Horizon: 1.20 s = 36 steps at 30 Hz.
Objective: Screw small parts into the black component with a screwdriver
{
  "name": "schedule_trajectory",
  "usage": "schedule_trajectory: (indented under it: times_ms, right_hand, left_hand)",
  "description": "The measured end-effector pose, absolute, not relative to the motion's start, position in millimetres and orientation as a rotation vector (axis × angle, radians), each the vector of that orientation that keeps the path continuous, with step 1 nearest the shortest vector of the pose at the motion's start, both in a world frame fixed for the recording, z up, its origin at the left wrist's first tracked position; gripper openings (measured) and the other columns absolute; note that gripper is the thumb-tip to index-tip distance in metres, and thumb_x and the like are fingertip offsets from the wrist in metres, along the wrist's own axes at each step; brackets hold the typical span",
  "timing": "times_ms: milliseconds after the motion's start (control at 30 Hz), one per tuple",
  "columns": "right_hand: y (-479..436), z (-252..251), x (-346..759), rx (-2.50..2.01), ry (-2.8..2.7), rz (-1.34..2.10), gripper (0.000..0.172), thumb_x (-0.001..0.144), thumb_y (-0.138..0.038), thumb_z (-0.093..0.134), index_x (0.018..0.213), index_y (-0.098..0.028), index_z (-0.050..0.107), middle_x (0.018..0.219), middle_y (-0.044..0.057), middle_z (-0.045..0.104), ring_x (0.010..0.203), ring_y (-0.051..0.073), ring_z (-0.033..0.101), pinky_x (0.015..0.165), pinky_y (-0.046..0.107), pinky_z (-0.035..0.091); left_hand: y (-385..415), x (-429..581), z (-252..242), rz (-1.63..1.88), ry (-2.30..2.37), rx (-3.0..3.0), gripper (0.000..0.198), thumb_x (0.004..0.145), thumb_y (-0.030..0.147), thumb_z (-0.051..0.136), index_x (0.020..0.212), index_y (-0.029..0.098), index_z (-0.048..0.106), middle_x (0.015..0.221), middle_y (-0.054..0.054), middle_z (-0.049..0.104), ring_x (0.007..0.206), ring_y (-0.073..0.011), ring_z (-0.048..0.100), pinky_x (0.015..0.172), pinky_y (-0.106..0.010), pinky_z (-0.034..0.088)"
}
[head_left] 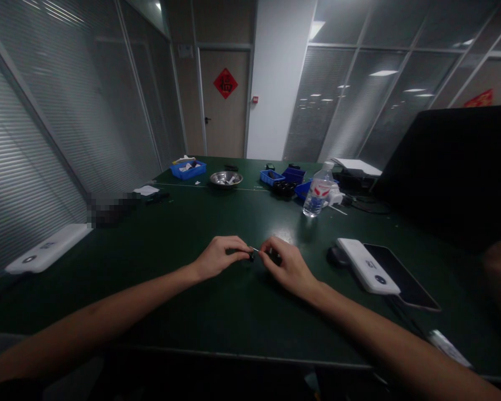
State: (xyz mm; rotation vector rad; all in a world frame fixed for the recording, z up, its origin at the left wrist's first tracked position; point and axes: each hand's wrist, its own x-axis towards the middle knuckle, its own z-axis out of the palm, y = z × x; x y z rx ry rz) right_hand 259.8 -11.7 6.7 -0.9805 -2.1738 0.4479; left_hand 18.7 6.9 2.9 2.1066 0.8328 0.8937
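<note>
Both my hands meet over the middle of the dark green table [217, 312]. My left hand [221, 255] is closed, pinching a small dark part [251, 257] at its fingertips. My right hand [284, 264] is closed too, its fingers pinched on a thin light pin or wire [255, 249] that points toward the dark part. The two fingertips are almost touching. What else the right hand's curled fingers hold is hidden.
A white power bank [367, 265] and a dark phone [401, 275] lie to the right, a black lump [337, 255] beside them. Another white device [45, 249] lies at the left edge. Farther back stand a water bottle [317, 192], a steel bowl [226, 179], blue bins [187, 169] and a dark monitor [455, 161].
</note>
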Motion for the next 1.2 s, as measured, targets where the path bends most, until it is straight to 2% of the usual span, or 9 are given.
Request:
schedule_trajectory:
  times_ms: [400,667,1200]
  right_hand:
    - [-2,2,269,-1.104,-2.393,0.421,0.007,0.092,-0.025,0.06,0.097,-0.021,0.062,0.09,0.002,0.064,0.074,0.014,0.056,0.066,0.026,0.04]
    - [-2,2,270,-1.104,-2.414,0.427,0.005,0.091,-0.024,0.061,0.095,-0.021,0.063,0.089,0.002,0.064,0.074,0.015,0.057,0.066,0.026,0.039]
    - [-7,1,264,-1.064,-2.407,0.433,0.008,0.096,-0.026,0.057,0.1,-0.022,0.062,0.093,0.002,0.063,0.077,0.015,0.058,0.07,0.027,0.042]
  left_hand:
    - [16,12,-8,0.768,0.986,2.176,0.023,0.091,0.028,0.068,0.113,0.025,0.075,0.112,-0.003,0.073,0.102,-0.0198,0.067,0.09,-0.032,0.052]
    - [16,14,-6,0.78,0.967,2.181,0.02,0.091,0.026,0.069,0.108,0.025,0.078,0.109,-0.002,0.076,0.101,-0.0192,0.069,0.091,-0.031,0.051]
    - [10,17,-2,0.729,0.854,2.179,0.023,0.091,0.027,0.069,0.112,0.025,0.077,0.111,-0.004,0.075,0.102,-0.0198,0.069,0.096,-0.033,0.051]
